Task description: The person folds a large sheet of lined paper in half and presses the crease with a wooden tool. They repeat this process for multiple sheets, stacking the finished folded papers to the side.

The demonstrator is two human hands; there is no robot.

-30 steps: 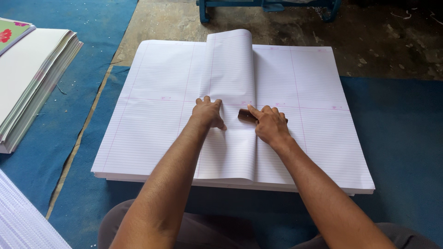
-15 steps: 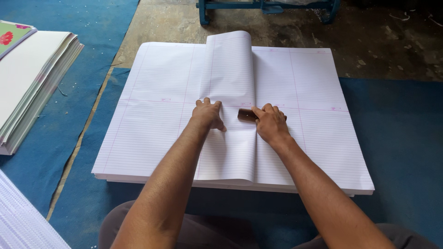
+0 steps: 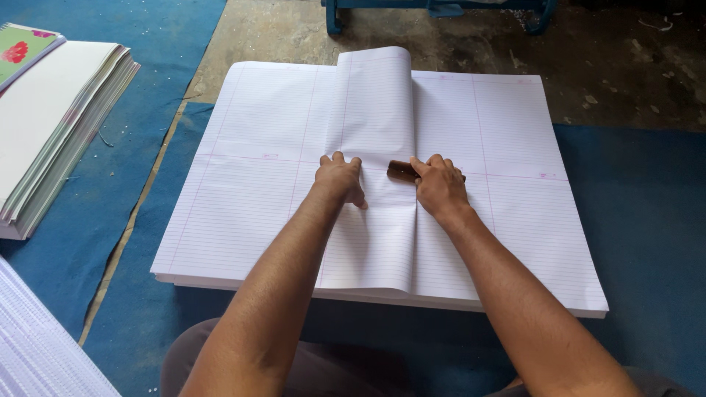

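Head view, looking down: two bare hands work on one big stack of ruled sheets (image 3: 243, 213) lying on a blue mat (image 3: 647, 220). One folded sheet (image 3: 375, 147) lies along the stack's middle. Her left hand (image 3: 340, 179) presses flat on it, fingers loosely curled, holding nothing. Her right hand (image 3: 440, 184) grips one small brown block (image 3: 401, 170) against the crease. Two more paper piles sit left.

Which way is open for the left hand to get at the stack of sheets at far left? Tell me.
Probably none without leaning: the left hand presses flat on the folded sheet, while the side stack lies well off across bare blue mat. Nothing blocks it.
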